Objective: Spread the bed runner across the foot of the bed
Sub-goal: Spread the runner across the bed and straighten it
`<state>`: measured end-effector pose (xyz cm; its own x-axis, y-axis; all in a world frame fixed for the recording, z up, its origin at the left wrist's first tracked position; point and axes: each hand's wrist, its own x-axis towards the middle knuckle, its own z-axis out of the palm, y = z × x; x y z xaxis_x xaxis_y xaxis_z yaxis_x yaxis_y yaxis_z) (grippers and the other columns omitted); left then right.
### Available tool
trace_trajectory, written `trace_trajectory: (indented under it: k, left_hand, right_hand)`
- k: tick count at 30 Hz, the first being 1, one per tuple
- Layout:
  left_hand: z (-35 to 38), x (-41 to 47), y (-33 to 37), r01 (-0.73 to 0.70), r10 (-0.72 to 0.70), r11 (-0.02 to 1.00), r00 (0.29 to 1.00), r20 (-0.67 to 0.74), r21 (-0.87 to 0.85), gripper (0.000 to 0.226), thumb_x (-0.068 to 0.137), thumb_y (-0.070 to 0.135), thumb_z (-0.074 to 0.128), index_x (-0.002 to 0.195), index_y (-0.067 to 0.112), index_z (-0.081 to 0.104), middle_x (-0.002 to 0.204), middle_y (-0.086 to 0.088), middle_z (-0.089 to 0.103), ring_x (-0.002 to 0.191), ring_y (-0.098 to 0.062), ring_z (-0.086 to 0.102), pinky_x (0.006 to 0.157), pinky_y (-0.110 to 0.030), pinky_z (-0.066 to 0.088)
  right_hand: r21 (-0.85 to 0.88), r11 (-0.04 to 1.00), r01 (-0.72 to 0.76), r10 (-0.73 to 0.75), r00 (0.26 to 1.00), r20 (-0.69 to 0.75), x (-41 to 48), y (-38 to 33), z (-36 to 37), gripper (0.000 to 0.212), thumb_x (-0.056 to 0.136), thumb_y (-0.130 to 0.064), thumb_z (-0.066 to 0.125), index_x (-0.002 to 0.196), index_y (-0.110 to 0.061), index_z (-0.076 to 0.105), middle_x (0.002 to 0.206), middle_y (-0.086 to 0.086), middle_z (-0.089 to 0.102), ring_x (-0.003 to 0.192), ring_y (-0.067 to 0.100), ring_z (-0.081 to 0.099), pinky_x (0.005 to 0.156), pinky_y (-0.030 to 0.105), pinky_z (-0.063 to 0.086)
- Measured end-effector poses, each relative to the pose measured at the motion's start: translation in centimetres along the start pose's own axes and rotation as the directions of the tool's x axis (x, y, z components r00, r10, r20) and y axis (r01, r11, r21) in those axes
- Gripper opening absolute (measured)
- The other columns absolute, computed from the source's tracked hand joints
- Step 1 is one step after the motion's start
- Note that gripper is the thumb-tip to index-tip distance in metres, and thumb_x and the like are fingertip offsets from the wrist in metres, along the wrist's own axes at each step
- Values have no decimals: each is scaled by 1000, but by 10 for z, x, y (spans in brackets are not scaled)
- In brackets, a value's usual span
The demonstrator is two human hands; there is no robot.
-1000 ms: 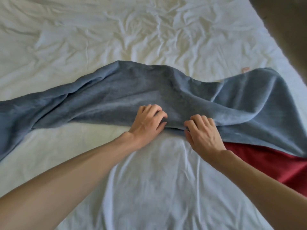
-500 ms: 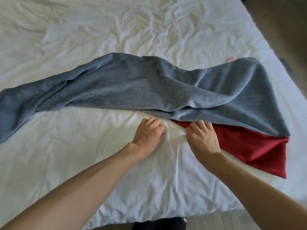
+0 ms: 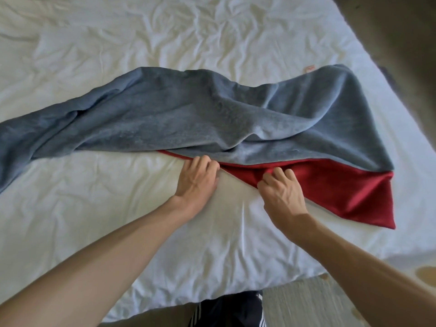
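The bed runner (image 3: 188, 119) is a long cloth, grey-blue on one face and red (image 3: 342, 190) on the other. It lies rumpled and slanting across the white bed (image 3: 118, 220), from the left edge to the right side. The red face shows along its near edge on the right. My left hand (image 3: 197, 180) has its fingers curled at the near edge, where grey and red meet. A little to the right, my right hand (image 3: 282, 192) pinches a fold of the red edge. The runner's left end runs out of view.
The white sheet is creased all over. The foot edge of the bed (image 3: 212, 300) lies close to me, with dark striped clothing (image 3: 226, 310) just below it. Grey floor (image 3: 306, 305) shows at the lower right. A dark strip (image 3: 401, 43) borders the bed's right side.
The runner's near edge has come toward me and the red underside now shows more widely. Both hands shifted from the grey cloth to the red edge. The bed's foot edge has come into view.
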<state>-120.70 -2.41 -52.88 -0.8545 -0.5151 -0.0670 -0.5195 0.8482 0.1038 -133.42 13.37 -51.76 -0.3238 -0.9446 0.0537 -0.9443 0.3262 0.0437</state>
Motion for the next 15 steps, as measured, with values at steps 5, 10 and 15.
trace_trajectory:
  k: [5,10,15]
  left_hand:
    - [1,2,-5,8,-7,998,1000,-21,55,22,87,19,58,107,11,61,104,-7,58,100,-28,53,86,-39,39]
    - [8,5,-17,-36,37,997,999,-17,65,8,83,10,63,88,12,69,97,-4,60,95,-27,53,83,-37,36]
    - [13,6,-11,-65,65,994,998,1,85,9,86,9,58,86,15,65,86,-1,62,91,-25,55,77,-36,34]
  right_hand:
    - [4,1000,-2,2,1000,11,-17,2,3,24,42,11,58,53,-9,51,56,8,49,61,28,50,56,37,36]
    - [-49,995,-83,89,988,129,-20,-13,0,30,41,3,68,65,-9,55,67,11,53,69,30,51,65,39,39]
    - [4,997,-79,78,995,65,-2,-23,1,24,53,4,68,69,-9,57,68,10,55,70,30,52,65,41,39]
